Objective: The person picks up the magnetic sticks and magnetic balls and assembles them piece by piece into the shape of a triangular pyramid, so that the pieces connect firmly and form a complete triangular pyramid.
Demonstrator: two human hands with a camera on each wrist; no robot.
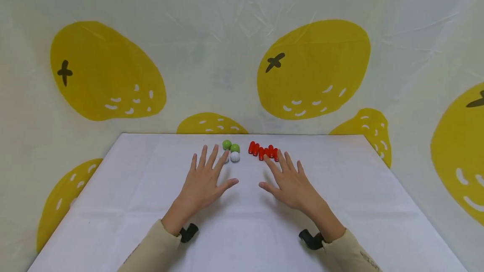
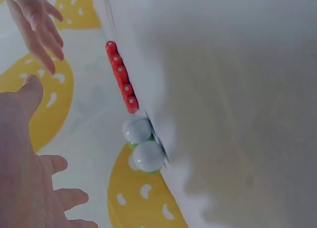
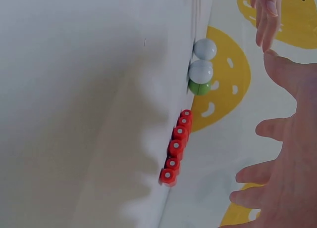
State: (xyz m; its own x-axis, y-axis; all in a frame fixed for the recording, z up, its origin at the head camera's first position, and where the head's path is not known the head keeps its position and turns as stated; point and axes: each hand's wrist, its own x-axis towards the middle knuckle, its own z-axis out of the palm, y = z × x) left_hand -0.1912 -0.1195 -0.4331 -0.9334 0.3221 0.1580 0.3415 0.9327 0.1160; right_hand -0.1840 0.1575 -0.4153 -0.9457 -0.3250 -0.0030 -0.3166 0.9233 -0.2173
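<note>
White tabletop bears red cylinders, balls.

The small pieces are gleaming bright red, their ends showing pale dots. Left of the pieces, green balls and white balls are sitting. Beneath the pieces, the counter is appearing plain white; behind them, a pale backdrop is displaying yellow fruit shapes with white dashes, some bearing dark crosses. In front of them, beige sleeves are showing.
</note>
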